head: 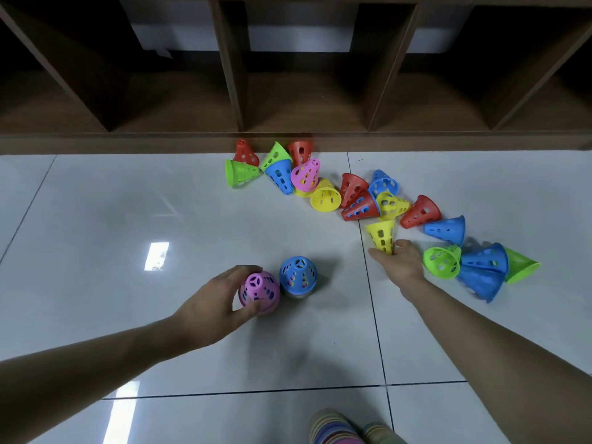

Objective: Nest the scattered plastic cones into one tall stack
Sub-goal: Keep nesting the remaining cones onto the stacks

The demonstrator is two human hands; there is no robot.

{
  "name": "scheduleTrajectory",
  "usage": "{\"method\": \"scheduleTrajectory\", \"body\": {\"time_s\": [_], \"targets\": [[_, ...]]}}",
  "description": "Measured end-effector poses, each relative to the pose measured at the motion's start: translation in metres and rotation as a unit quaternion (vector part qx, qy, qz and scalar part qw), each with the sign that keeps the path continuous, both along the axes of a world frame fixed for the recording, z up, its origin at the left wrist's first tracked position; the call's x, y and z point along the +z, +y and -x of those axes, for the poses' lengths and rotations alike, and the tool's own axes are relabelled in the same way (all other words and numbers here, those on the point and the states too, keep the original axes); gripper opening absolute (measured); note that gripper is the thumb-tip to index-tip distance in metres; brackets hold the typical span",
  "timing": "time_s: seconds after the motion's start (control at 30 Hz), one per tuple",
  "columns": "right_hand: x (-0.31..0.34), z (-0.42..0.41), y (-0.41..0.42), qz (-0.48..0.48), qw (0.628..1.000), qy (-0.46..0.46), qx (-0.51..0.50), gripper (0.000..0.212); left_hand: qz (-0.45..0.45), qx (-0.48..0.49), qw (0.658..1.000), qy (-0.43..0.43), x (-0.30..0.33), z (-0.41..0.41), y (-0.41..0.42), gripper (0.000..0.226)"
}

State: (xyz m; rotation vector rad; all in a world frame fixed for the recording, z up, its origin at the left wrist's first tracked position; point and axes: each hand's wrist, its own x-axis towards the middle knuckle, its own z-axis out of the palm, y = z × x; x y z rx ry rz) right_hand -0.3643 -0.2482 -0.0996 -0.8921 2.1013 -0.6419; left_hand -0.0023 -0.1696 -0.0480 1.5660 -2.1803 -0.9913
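Two upright stacks stand side by side on the floor (128, 203) near the middle: a pink-topped stack (260, 293) and, just to its right, a blue-topped stack (298, 276), both seen from above with their narrow ends up. The left hand (211, 307) is curled around the pink one, thumb and fingers closed on its sides. The right hand (400, 261) reaches out to a lone yellow cone (381, 236), its fingers closed loosely around the cone's narrow lower end; the wide mouth points away.

Beyond that hand the loose cones (355, 200) lie tipped over in a curving band, touching and overlapping: red, green, blue, pink and yellow near the shelf (288, 91), then more red, yellow and blue, ending in a green and blue cluster (480, 267) just right of the wrist. All are thin glossy plastic, tapered, pierced with oval and slotted holes, with a spoked opening at the narrow end.

Large, pale, shiny tiles reflect light patches and carry dark grout lines. Dark wood-grain cubbies of the shelf run along the far edge. A striped sock (333, 427) shows at the bottom.
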Motion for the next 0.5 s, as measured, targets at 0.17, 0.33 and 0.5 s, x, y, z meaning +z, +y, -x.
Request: {"method": "scheduleTrajectory", "body": {"time_s": [0.17,0.33,0.5], "targets": [[-0.007,-0.012,-0.02,0.002,1.0,0.029,0.002,0.04,-0.063,-0.005,0.998,0.012,-0.005,0.001,-0.012,0.077],[-0.003,-0.015,-0.015,0.046,0.996,0.047,0.067,0.025,-0.118,0.024,0.987,0.106,-0.008,0.019,-0.022,0.061],[-0.006,-0.006,0.001,0.039,0.995,0.046,0.084,0.025,-0.094,0.032,0.987,0.126,-0.016,0.042,-0.032,0.049]]}}
